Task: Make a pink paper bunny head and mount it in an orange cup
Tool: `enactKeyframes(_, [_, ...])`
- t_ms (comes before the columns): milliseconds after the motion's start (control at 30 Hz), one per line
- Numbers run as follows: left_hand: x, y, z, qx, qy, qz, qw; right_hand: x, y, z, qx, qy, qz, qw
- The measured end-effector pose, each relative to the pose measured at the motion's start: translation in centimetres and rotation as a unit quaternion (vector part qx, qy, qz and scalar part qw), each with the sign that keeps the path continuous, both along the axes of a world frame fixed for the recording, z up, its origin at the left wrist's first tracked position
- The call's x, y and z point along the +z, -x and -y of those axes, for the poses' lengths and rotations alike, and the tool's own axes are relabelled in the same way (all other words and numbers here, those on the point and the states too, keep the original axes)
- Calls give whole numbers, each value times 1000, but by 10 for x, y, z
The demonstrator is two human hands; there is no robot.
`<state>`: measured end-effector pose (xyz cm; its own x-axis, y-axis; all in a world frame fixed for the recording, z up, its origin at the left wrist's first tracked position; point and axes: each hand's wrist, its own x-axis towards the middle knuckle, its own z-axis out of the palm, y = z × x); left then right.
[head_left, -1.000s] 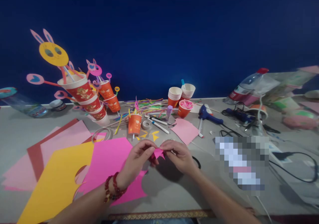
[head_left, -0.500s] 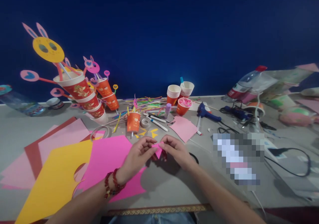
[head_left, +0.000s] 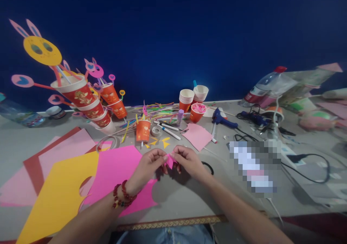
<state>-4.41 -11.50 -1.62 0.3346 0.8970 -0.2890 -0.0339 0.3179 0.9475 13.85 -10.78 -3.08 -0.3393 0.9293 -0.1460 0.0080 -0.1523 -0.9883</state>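
Between my two hands is a small folded piece of pink paper (head_left: 170,161), its lower end pointed toward me. My left hand (head_left: 154,161) pinches its left side between thumb and fingers, and beaded bracelets circle that wrist. On the other side, my right hand (head_left: 187,161) grips the paper's right edge the same way. Some fingertips of both hands are hidden behind it. A bright pink sheet (head_left: 114,171) lies under and beside my left forearm. Small yellow paper scraps (head_left: 165,142) rest just beyond the hands, close to an orange paper cup (head_left: 143,131) with straws.
Decorated cup figures (head_left: 81,92) stand at left above a yellow sheet (head_left: 59,186). A tape roll (head_left: 156,130), pens (head_left: 170,132) and a light pink sheet (head_left: 197,136) lie ahead. Farther right are a blue glue gun (head_left: 223,120), cables and a plastic bottle (head_left: 264,88).
The pink paper's shape between my fingers has altered: it was a flat triangle and now shows creased, parted points. My view has shifted slightly, while both hands keep their pinch.
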Motion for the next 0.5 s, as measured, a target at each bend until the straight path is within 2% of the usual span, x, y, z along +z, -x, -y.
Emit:
enactKeyframes(300, [-6,1,0,-3,-4,-16,1000,-2,0,0,3,-30,18,999])
enactKeyframes(500, [-4,0,2,-11,1,2,1000,-4,1,1,26,-28,16,999])
